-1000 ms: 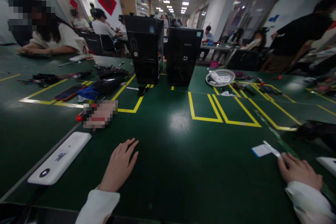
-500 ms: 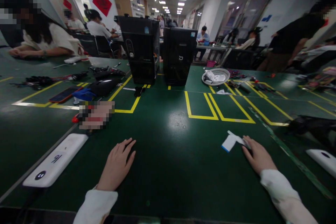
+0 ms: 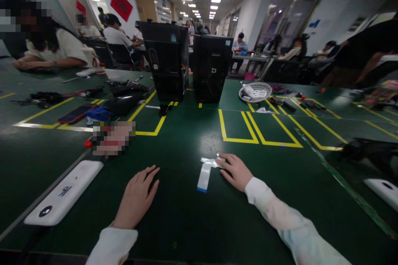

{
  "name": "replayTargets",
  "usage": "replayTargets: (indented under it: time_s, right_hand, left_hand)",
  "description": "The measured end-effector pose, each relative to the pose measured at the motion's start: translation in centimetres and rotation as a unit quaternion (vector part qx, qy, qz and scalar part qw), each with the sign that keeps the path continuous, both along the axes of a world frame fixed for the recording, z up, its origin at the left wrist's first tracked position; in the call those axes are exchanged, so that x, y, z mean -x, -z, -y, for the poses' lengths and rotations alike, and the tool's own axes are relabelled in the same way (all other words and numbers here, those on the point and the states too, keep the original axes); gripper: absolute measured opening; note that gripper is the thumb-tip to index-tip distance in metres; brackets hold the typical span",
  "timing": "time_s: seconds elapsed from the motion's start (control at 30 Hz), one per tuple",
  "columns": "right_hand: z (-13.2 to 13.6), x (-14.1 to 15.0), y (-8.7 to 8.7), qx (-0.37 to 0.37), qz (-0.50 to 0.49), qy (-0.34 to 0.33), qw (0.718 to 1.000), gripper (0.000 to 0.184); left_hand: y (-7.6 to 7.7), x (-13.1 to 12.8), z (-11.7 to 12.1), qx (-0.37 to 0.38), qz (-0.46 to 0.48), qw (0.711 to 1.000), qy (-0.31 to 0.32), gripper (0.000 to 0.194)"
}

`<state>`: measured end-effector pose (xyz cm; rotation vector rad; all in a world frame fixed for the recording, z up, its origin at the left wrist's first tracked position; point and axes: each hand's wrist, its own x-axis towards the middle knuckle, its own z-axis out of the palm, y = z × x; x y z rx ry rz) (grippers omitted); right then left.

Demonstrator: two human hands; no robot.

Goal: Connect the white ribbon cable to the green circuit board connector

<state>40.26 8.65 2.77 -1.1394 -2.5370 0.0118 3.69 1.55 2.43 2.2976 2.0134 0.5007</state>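
The left hand (image 3: 137, 196) lies flat on the green tabletop (image 3: 192, 219), palm down, fingers stretched forward and held loosely together, gripping nothing. Its white sleeve (image 3: 112, 246) comes up from the lower edge of the view, the forearm pointing straight ahead.

The right hand (image 3: 235, 170) reaches in from the right, its sleeved forearm crossing the tabletop at a slant toward the middle. The hand is open and palm down, the fingers spread a little and pointing left, with the fingertips (image 3: 221, 160) pressing on the upper end of a flat white ribbon cable (image 3: 205, 172). It pins the cable rather than closing around it. The cable lies on the tabletop between the two hands, just beside the right one and apart from the left; it runs down toward the person and ends in a blue tip, while its upper end is bent sideways under the fingertips.

A white device (image 3: 62, 198) lies at a slant to the left of the left hand, well apart from it. Farther back, two black computer towers (image 3: 169, 60) stand upright side by side beyond yellow tape boxes (image 3: 238, 126), and a white basket (image 3: 255, 92) sits to their right. Other people sit at tables around the room.
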Motion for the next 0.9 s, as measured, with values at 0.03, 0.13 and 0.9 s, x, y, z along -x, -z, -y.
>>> replayTargets:
  time_s: [0.03, 0.13, 0.9]
  right_hand:
    - [0.0, 1.3, -0.2, 0.008, -0.002, -0.018, 1.0, 0.037]
    - [0.4, 4.5, -0.7, 0.038, -0.001, -0.067, 0.997, 0.039]
    - [4.0, 9.8, -1.2, 0.098, 0.003, -0.2, 0.975, 0.049]
  left_hand:
    - [0.0, 0.0, 0.0, 0.004, 0.001, 1.0, -0.003, 0.048]
    - [0.0, 0.1, 0.0, 0.016, 0.003, 1.0, -0.009, 0.048]
    - [0.5, 0.3, -0.2, 0.013, -0.005, 1.0, -0.003, 0.049]
